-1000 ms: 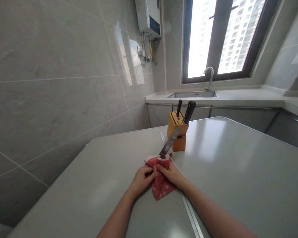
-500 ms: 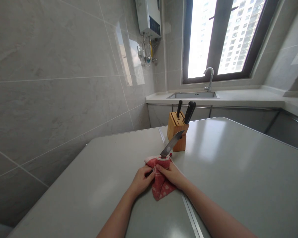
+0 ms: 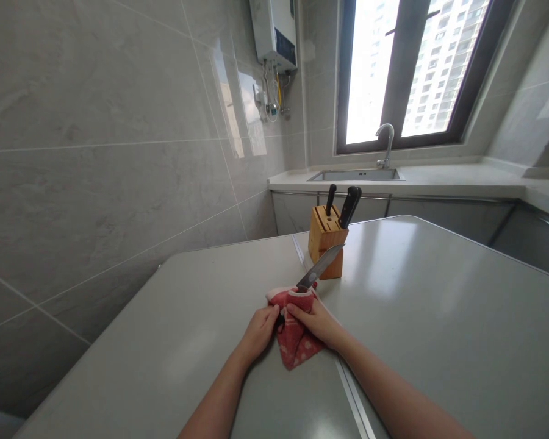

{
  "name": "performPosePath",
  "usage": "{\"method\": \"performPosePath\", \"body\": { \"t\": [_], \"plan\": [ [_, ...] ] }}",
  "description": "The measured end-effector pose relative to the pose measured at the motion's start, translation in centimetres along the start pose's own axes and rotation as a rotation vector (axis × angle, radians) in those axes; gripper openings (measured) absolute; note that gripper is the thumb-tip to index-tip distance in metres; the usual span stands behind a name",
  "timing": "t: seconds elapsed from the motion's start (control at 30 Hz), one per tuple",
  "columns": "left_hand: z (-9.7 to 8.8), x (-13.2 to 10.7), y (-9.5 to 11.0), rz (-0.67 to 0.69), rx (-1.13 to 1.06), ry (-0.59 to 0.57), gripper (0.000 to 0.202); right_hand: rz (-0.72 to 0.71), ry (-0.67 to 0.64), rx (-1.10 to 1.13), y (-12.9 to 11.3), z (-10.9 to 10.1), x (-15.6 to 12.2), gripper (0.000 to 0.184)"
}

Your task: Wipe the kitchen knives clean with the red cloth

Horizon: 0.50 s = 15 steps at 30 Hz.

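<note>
The fingers [image 3: 269,318] of the left hand [image 3: 257,334] curl closed and together around a fold of a red towel with pale dots [image 3: 296,334], with the black end of a knife handle [image 3: 280,320] showing at their edge. The fingers [image 3: 299,313] of the right hand [image 3: 316,323] lie close together and press flat across the towel from the other side, their tips just beside the left hand. Between the hands, the towel wraps the handle of a kitchen knife [image 3: 319,267], so most of the grip is hidden. The steel blade sticks out of the towel's top fold and slants up and away, with its tip overlapping a bamboo knife block [image 3: 326,241] in view; whether they touch, I cannot tell. Two black-handled knives [image 3: 350,206] stand in the block, which sits on a pale grey table [image 3: 421,317] with a metal seam [image 3: 353,393] running across it. Beyond the table lie a white countertop [image 3: 443,177], a steel sink [image 3: 354,175] with a curved faucet [image 3: 387,143], and a window [image 3: 393,73]. A wall-mounted water heater [image 3: 274,33] hangs on the grey tiled wall [image 3: 96,128].
</note>
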<state>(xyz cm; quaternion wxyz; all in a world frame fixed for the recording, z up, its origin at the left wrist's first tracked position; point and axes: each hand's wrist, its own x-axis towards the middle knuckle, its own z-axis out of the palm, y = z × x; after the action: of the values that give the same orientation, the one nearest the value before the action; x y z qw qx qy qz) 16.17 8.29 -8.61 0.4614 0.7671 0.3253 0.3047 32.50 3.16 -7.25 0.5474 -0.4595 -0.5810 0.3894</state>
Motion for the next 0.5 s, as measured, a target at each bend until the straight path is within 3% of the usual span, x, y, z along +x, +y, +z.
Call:
{"method": "performPosePath", "body": {
  "t": [0.5],
  "plan": [
    [-0.09, 0.10, -0.40, -0.004, 0.079, -0.004, 0.055, -0.006, 0.004, 0.017, 0.23, -0.04, -0.02, 0.035]
  ]
}}
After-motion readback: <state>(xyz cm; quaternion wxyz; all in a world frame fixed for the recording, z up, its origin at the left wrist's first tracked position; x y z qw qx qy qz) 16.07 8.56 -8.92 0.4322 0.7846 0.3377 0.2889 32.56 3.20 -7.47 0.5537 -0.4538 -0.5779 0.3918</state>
